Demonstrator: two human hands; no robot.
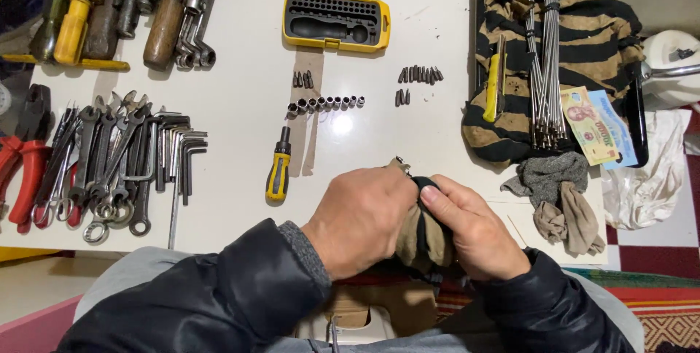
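Both hands meet at the near edge of the white counter [240,105], over the person's lap. The left hand [361,218] is curled shut over the top and left side of a bunched tan-and-black cloth [423,240]; the right hand [477,225] closes on its right side, fingers [445,196] folded across a dark patch near the top. The cloth lies between the two palms, its long axis running away from the body, a small tip poking out above the left knuckles; what that tip is cannot be told. Neither hand is nearer, both grip. Beyond the hands, well apart: a yellow-handled screwdriver [278,171] lying lengthwise, a row of small sockets [324,103], two clusters of driver bits [419,76]. An open yellow bit case [335,21] with clear lid sits at the far edge. Left, spanners and hex keys [131,156]; red-handled pliers [22,156]. Right, a black tray [638,127] holds a striped cloth, a bundle of thin steel rods [547,61], a yellow cutter [494,87], and a printed paper note in pink, yellow and blue [594,125].
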